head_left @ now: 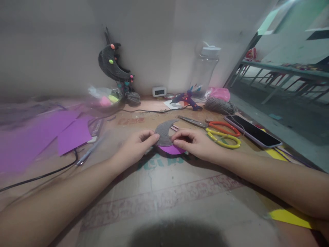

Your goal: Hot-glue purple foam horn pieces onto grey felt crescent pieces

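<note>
Between my hands is a crescent moon wrapped in grey yarn, with purple paper showing along its lower edge. My left hand pinches the crescent's left side between thumb and fingers. On the other side, my right hand is closed with thumb and fingertips on the right end of the crescent and the purple paper. Just beyond my right hand lie scissors with orange and yellow handles, blades pointing left.
A glue gun, a small clock, a clear bottle and grey yarn stand along the wall. A decorated dark crescent is behind. Purple sheets and a black cable lie left; a phone lies right.
</note>
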The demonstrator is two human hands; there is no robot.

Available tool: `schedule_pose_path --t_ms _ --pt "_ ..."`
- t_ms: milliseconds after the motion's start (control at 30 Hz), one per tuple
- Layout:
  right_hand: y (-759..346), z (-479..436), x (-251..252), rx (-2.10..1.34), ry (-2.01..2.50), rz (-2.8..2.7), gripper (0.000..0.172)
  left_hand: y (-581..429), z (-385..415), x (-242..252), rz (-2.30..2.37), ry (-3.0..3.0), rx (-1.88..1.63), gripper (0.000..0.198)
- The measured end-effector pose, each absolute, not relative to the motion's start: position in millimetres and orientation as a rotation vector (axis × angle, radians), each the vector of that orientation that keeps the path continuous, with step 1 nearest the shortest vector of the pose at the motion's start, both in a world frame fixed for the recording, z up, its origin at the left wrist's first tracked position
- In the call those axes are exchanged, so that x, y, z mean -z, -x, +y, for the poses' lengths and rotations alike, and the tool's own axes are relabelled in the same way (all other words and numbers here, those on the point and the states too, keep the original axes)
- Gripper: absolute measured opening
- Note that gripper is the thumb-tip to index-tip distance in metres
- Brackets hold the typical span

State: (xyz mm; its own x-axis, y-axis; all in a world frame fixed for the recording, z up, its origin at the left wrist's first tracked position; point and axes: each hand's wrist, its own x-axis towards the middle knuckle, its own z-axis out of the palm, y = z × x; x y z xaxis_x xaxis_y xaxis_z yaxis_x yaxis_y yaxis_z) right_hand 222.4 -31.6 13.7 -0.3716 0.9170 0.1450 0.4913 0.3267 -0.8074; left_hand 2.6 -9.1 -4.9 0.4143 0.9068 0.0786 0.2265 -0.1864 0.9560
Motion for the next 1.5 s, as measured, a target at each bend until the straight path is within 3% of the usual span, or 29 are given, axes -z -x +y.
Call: schedule_pose_path --t_ms 633,800,1200,1333,1500 --pt "-224.0 -30.4 -12.1 -0.858 1.247 -1.907 0.021 -3.3 -10.0 0.1 1.017 -1.615 -0.839 0.028" --pt "-227.0 -31.9 -13.6 -0.519 1.185 -1.74 0.021 -3.5 -8.8 3.2 1.013 -1.647 -0.858 0.031" --pt "-225.3 -29.3 -12.3 -0.382 0.925 -2.238 0.01 -5.5 -15.2 -1.9 0.997 -1.807 -0.864 0.029" --pt "-224.7 -31.0 -12.0 -0.381 0.872 -2.283 0.01 -4.9 -13.5 -1.1 0.891 -1.71 -0.881 0.02" --pt "-224.9 -30.1 -16.4 -0.483 0.87 -2.291 0.017 -3.1 -12.5 1.0 0.921 -1.692 -0.81 0.027"
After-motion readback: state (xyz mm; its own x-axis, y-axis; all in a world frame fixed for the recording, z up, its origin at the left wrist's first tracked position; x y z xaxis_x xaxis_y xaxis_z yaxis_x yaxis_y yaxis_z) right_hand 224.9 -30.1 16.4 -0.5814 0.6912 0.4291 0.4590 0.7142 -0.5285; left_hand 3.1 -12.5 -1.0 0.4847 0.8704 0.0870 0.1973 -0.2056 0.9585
